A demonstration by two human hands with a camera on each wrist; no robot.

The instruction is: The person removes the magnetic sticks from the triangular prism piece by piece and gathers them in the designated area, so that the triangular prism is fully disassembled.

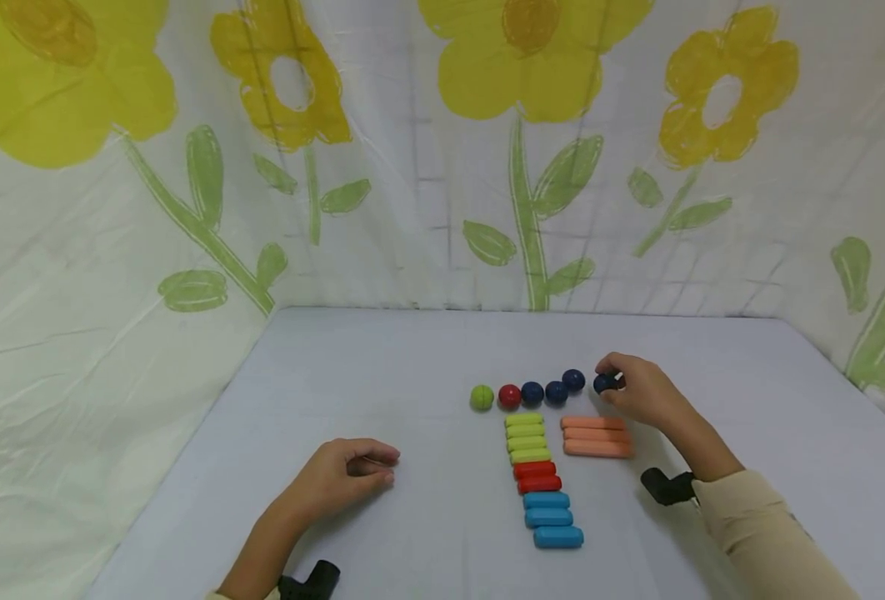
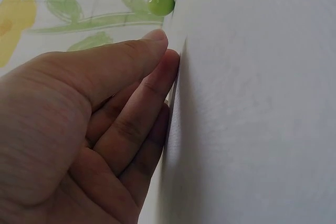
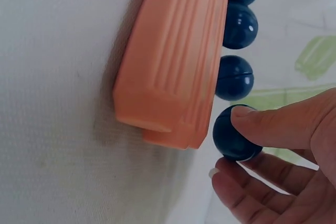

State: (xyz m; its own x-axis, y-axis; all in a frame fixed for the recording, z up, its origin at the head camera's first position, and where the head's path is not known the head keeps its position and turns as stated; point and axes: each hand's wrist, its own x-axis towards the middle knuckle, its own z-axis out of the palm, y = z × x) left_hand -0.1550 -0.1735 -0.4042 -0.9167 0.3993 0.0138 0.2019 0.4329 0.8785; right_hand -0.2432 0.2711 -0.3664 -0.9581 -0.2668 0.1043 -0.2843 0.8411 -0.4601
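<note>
In the head view, my right hand (image 1: 643, 393) pinches a dark blue ball (image 1: 602, 383) between thumb and fingers, at the right end of a row of balls. The right wrist view shows my thumb against the held ball (image 3: 229, 136), beside another blue ball (image 3: 234, 77). From the left, the row has a green ball (image 1: 482, 397), a red ball (image 1: 510, 396) and three dark blue balls (image 1: 532, 393), the rightmost set slightly farther back. My left hand (image 1: 333, 479) lies at the left of the table with loosely curled fingers, holding nothing.
Three orange ribbed sticks (image 1: 596, 435) lie together near my right wrist. A column of sticks runs toward me: several lime-green (image 1: 527, 432), two red (image 1: 536, 469), three blue (image 1: 548, 517). A flower-printed curtain (image 1: 382, 267) hangs behind the white table (image 1: 382, 358).
</note>
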